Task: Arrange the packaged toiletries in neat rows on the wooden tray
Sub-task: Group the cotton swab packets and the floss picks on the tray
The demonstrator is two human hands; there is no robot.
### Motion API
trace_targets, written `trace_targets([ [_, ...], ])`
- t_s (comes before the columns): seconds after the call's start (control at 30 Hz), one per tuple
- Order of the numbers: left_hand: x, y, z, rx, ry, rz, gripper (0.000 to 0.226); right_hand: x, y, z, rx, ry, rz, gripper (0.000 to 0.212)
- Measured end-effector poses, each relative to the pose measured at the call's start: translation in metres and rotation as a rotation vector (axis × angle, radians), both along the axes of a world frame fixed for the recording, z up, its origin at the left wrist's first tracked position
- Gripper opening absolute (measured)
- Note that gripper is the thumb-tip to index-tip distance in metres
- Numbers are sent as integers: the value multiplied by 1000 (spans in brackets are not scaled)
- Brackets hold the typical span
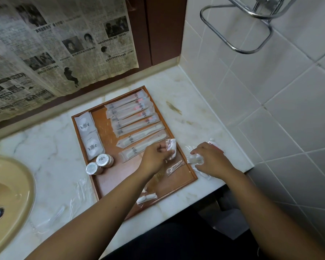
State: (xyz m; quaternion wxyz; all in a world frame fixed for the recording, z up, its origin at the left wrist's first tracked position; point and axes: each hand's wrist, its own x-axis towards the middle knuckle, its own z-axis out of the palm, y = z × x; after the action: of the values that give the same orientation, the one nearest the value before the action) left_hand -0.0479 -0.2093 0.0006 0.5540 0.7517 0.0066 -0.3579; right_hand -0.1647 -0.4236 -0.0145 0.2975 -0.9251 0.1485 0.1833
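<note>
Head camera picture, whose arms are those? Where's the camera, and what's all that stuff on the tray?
Those are a person's own two arms. The camera sits on their head and looks down, so you see what they see. On the marble counter lies a wooden tray. It holds long packets in a row, probably toothbrushes, two flat sachets and two small round packs. The left hand pinches a small clear packet with something white inside. The right hand rests on more clear packets beside the tray.

Left hand (155, 154) pinches a clear packet (171, 148) over the wooden tray (192, 175).
</note>
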Motion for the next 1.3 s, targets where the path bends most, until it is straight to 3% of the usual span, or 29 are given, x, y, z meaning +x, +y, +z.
trace_targets([
  [0.23,-3,33,4,-22,5,53,15,9,10,6,-121,0,66,27],
  [0.43,-11,84,13,-17,23,177,18,33,54,34,-30,-147,-27,23],
  [0.57,-25,137,23,17,-26,286,10,57,115,53,210,-101,-86,13],
  [0.8,-57,226,6,283,-60,455,15,80,204,33,230,76,100,22],
  [0.9,-64,241,-5,396,-65,460,15,80,226,25,271,107,78,35],
  [1.03,-65,244,-15,502,-168,443,17,82,243,14,314,147,41,34],
  [1.1,-62,240,-19,595,-286,411,21,84,249,13,327,130,29,34],
  [1.2,-55,233,-22,734,-402,319,29,85,250,12,384,164,-45,18],
  [1.3,-50,232,-29,930,-508,161,38,85,247,8,348,169,-71,21],
])
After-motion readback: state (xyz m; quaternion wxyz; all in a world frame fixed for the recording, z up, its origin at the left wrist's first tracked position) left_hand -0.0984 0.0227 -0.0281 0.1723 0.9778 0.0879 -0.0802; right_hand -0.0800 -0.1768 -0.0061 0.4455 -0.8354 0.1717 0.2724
